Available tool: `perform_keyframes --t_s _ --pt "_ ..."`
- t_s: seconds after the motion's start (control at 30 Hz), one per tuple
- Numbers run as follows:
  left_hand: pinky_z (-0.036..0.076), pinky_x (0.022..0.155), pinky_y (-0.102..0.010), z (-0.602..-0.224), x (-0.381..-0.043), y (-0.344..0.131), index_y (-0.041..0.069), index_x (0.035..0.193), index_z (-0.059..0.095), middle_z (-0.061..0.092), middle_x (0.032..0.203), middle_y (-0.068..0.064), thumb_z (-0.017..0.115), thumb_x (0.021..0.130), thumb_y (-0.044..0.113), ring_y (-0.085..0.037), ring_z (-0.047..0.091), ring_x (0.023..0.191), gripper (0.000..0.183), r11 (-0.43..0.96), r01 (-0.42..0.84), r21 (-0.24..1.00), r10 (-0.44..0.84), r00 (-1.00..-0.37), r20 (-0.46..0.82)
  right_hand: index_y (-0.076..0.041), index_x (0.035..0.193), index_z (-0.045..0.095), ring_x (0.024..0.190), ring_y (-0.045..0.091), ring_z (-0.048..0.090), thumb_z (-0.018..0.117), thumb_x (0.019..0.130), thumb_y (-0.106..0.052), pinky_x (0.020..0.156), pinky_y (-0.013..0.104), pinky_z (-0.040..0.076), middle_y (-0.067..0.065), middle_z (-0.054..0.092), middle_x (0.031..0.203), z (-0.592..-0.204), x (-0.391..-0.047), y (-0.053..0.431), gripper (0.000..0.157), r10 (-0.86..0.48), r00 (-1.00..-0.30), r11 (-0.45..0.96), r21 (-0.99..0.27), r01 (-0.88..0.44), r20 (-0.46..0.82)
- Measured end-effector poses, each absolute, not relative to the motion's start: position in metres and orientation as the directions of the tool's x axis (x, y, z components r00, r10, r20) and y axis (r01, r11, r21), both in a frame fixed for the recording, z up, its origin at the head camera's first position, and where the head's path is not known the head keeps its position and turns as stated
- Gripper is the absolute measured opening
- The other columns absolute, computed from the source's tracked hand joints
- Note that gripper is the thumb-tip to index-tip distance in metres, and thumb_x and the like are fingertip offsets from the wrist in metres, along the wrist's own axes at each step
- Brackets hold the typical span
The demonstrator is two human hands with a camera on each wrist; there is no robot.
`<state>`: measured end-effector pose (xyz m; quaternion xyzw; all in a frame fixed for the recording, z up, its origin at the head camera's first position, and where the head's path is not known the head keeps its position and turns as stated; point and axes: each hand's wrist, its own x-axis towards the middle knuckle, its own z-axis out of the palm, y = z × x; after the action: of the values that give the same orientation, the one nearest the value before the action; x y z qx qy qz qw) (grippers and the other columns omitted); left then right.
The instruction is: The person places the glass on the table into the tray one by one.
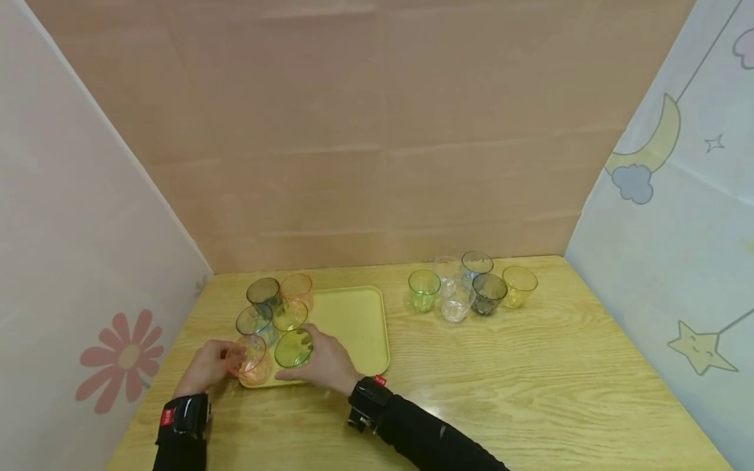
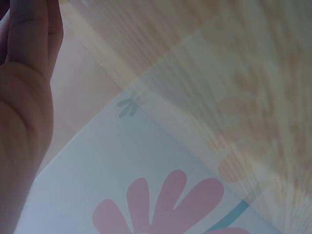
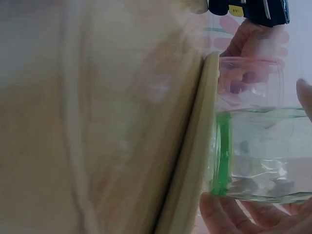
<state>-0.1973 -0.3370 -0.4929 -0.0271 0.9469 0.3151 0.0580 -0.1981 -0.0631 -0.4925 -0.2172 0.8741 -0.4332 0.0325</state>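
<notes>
My left hand (image 1: 207,367) holds a pink-orange clear cup (image 1: 254,361) from its left side, at the tray's near left corner. Beside it my right hand (image 1: 326,361) grips a green-tinted cup (image 1: 294,348), thumb on the near side and fingers on the far side. In the right wrist view the green cup (image 3: 256,156) shows a thick green base, with the pink cup (image 3: 251,85) just behind. Both cups stand at the yellow tray (image 1: 356,327). The left wrist view shows only part of the left hand (image 2: 27,97), with no cup visible.
Behind the held cups on the tray stand a dark grey cup (image 1: 263,293), an orange cup (image 1: 297,288), a yellow cup (image 1: 290,315) and a bluish cup (image 1: 254,322). Several more cups, including a green one (image 1: 424,291), cluster on the wooden table (image 1: 501,373) at right.
</notes>
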Motion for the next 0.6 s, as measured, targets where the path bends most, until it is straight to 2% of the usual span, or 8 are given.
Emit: perform_keyframes --t_s 0.17,0.4,0.6 --pt "0.046 0.073 -0.032 -0.494 -0.197 -0.337 -0.001 0.108 0.073 0.068 0.115 -0.021 0.065 0.092 0.016 -0.028 0.06 0.1 0.024 0.8 -0.083 0.595 -0.01 -0.992 -0.125 -0.018 0.145 0.045 0.116 0.019 0.06 0.082 0.065 -0.064 0.086 0.033 0.052 0.002 0.062 0.131 -0.494 -0.196 -0.068 0.099 -0.424 -0.899 0.566 -0.742 -0.359 0.111" --pt "0.048 0.071 -0.03 -0.495 -0.198 -0.338 -0.003 0.11 0.072 0.068 0.115 -0.023 0.064 0.093 0.015 -0.028 0.062 0.099 0.025 0.787 -0.074 0.613 0.0 -0.993 -0.12 -0.012 0.135 0.051 0.103 0.014 0.065 0.084 0.068 -0.056 0.079 0.023 0.051 0.003 0.067 0.117 -0.499 -0.198 -0.076 0.087 -0.42 -0.899 0.534 -0.766 -0.358 0.127" --pt "0.049 0.074 -0.033 -0.494 -0.198 -0.338 -0.002 0.109 0.072 0.067 0.116 -0.024 0.065 0.093 0.016 -0.032 0.061 0.104 0.025 0.793 -0.08 0.604 -0.007 -0.992 -0.122 -0.008 0.134 0.045 0.095 0.015 0.066 0.085 0.066 -0.057 0.071 0.024 0.051 0.009 0.068 0.112 -0.496 -0.195 -0.083 0.094 -0.356 -0.931 0.593 -0.749 -0.296 0.086"
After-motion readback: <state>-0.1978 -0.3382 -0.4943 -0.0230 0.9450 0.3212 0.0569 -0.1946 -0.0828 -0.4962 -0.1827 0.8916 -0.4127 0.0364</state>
